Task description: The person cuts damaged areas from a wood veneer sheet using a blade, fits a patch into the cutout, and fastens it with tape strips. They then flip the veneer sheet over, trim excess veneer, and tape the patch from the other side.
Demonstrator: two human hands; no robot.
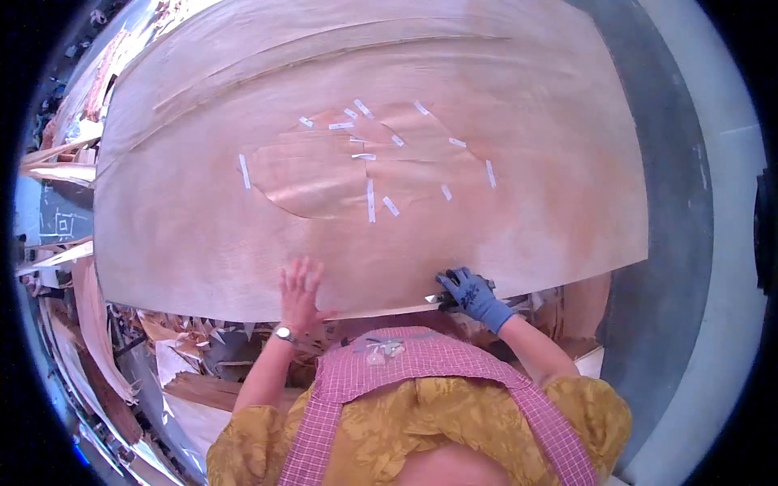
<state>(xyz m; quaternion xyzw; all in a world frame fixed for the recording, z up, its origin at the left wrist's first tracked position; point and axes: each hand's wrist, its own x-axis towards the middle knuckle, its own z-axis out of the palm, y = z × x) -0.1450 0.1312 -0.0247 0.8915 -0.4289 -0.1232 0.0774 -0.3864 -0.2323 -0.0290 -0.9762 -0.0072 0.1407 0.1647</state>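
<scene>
Left hand (301, 301), seven o'clock on sheet (559, 170): fingers apart. Right hand (473, 298), five o'clock: fingers clamped on cutter (446, 301).

Broad tan wood sheet (389, 251), white-taped

One head-worn camera (its view wide, rounded, dark-rimmed) looks forward and down over the nearby sheet (389, 259).

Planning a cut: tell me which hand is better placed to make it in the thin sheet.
Likely the right hand: it holds a bladed tool near the edge of the sheet, while the left hand is spread on it without a tool.
</scene>
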